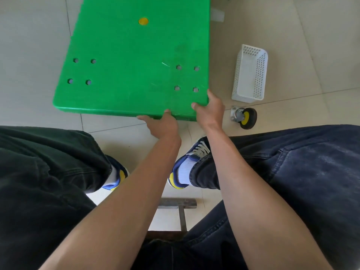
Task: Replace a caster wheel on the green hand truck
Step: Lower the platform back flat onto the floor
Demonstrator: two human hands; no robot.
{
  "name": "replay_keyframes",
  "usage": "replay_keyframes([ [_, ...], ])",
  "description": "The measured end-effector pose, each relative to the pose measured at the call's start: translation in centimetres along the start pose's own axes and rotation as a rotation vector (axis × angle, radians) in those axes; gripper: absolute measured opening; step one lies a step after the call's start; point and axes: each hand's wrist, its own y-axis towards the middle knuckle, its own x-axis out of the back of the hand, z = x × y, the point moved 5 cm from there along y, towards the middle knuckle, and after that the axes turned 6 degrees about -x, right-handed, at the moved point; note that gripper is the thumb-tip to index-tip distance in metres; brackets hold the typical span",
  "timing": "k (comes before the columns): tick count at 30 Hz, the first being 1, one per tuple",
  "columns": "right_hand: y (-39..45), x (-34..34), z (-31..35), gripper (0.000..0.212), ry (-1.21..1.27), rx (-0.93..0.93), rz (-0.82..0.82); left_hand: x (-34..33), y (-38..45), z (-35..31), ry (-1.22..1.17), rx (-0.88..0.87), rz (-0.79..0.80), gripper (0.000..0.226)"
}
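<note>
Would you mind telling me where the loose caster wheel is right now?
The caster wheel lies on the floor tiles at the right, just below the white basket and beside the right hand at the green platform's corner.

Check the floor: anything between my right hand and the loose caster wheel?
Nothing visible does. The right hand grips the green platform's near corner, and the caster wheel lies just beside it on bare tile. The white basket sits beyond the wheel.

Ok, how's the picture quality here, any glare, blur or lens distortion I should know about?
Head view: even daylight with no harsh glare; the green hand truck deck looks evenly lit. Wide-angle distortion bends the floor tile lines and enlarges the forearms. Left hand, right hand and the loose caster wheel look fairly sharp; the white basket slightly softer.
</note>
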Motion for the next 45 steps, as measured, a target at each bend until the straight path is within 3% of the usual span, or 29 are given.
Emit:
replay_keyframes([
  [4,0.6,-1.5,-1.0,0.045,0.102,-0.044,0.019,0.3,1.3,0.0,0.015,-0.074,0.013,0.102],
  [11,0.8,-2.2,-2.5,0.050,0.092,-0.037,-0.017,-0.2,1.7,1.7,-0.079,0.041,0.101,0.108],
  [20,0.7,-4.2,-4.9,0.059,-0.113,-0.010,0.023,0.4,2.3,2.9,-0.064,0.094,0.078,0.101],
  [27,0.1,-5.4,-6.1,0.066,-0.193,-0.003,0.059,1.5,3.3,3.6,0.002,0.129,0.170,0.087],
  [30,-0.6,-6.3,-6.3,0.070,-0.426,0.053,0.100,2.1,2.8,3.5,0.084,0.110,0.183,0.078],
  [33,-1.3,-7.1,-6.2,0.074,-0.692,0.136,0.125,3.0,2.4,2.6,0.228,-0.004,0.124,0.072],
  [37,-1.6,-7.6,-6.8,0.071,-0.780,0.169,0.188,4.2,2.0,0.2,0.473,-0.300,0.101,0.070],
  [39,-1.5,-7.5,-7.2,0.070,-0.811,0.179,0.206,4.2,2.5,-1.0,0.703,-0.478,0.183,0.065],
  [42,-1.3,-7.3,-7.4,0.071,-0.860,0.185,0.234,3.9,4.2,-1.7,1.250,-0.760,0.351,0.067],
  [45,-1.2,-6.8,-7.4,0.071,-0.890,0.201,0.236,4.1,5.9,-0.7,1.645,-0.918,0.526,0.069],
])
